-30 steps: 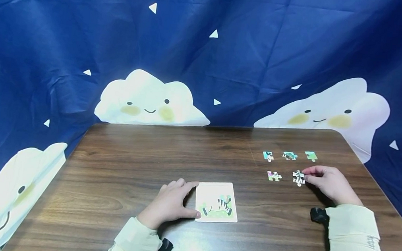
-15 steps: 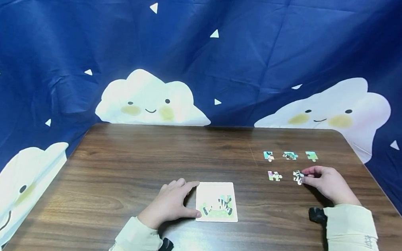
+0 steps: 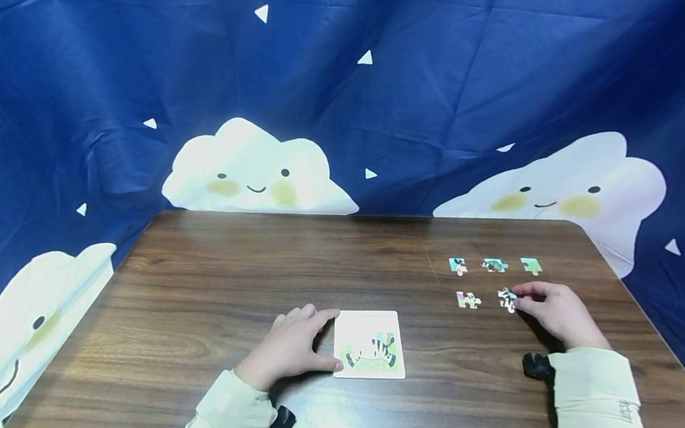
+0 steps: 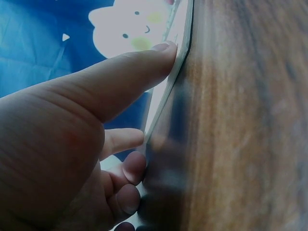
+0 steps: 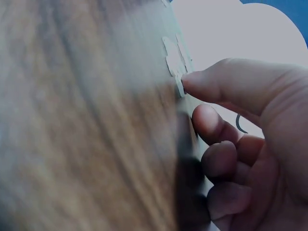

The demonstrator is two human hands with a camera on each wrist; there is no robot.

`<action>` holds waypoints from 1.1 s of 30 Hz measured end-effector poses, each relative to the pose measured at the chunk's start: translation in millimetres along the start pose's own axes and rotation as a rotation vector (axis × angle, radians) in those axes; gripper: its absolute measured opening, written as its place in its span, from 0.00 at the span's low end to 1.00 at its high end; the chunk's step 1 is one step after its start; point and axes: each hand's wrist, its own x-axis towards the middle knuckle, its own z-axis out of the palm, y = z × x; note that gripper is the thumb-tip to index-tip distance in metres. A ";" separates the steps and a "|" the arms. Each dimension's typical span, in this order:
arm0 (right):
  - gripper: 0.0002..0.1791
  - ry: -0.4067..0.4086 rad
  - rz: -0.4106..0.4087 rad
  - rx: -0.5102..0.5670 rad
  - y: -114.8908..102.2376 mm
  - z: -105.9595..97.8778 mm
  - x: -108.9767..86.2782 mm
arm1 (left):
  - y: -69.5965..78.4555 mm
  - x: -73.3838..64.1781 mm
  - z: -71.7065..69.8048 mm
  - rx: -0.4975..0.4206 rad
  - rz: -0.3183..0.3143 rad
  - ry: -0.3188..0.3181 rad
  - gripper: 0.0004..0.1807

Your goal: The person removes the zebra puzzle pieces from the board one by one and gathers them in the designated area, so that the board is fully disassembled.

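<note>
A square puzzle board (image 3: 370,322) lies at the front middle of the table, part of a zebra picture showing in its lower half. My left hand (image 3: 288,345) rests at its left side. The thumb lies on the near corner and the index finger touches the far one; the left wrist view shows the thumb (image 4: 139,65) straight over the board's edge (image 4: 161,98). On the right, my right hand (image 3: 560,313) pinches a black-and-white striped puzzle piece (image 3: 507,300) at its right edge with thumb and index finger. That piece (image 5: 174,55) lies low at the tabletop in the right wrist view.
Behind the striped piece, a row holds a blue-and-white piece (image 3: 457,266), a teal piece (image 3: 494,265) and a green piece (image 3: 531,266). Left of it lies a pink-and-green piece (image 3: 468,300). A blue cloud-printed curtain (image 3: 400,110) hangs behind the wooden table (image 3: 240,259).
My right hand has shifted slightly left, and the striped piece has turned a little and slid slightly up and left. The left hand and the board stay put.
</note>
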 end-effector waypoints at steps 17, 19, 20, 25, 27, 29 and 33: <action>0.14 0.207 -0.120 0.116 -33.6 13.6 -1.0 | -0.9 -0.7 -0.1 0.006 0.005 0.007 0.50; 0.14 0.201 -0.132 0.136 -39.8 15.5 -1.3 | -1.3 -0.3 0.1 0.006 0.006 0.007 0.50; 0.13 0.197 -0.139 0.149 -43.3 16.9 -1.7 | -1.7 -0.1 0.5 0.007 0.007 0.009 0.50; 0.12 0.155 -0.169 0.165 -63.6 23.7 -4.0 | -2.2 0.1 0.9 0.008 0.005 0.014 0.50; 0.11 0.134 -0.177 0.156 -72.3 26.0 -5.3 | -2.1 0.2 0.7 0.006 0.006 0.016 0.50; 0.10 0.105 -0.184 0.150 -80.8 28.4 -6.7 | -1.6 0.1 0.4 0.006 0.003 0.014 0.50; 0.09 0.051 -0.193 0.141 -96.2 33.7 -10.7 | -0.5 -0.1 0.3 0.001 0.007 0.012 0.51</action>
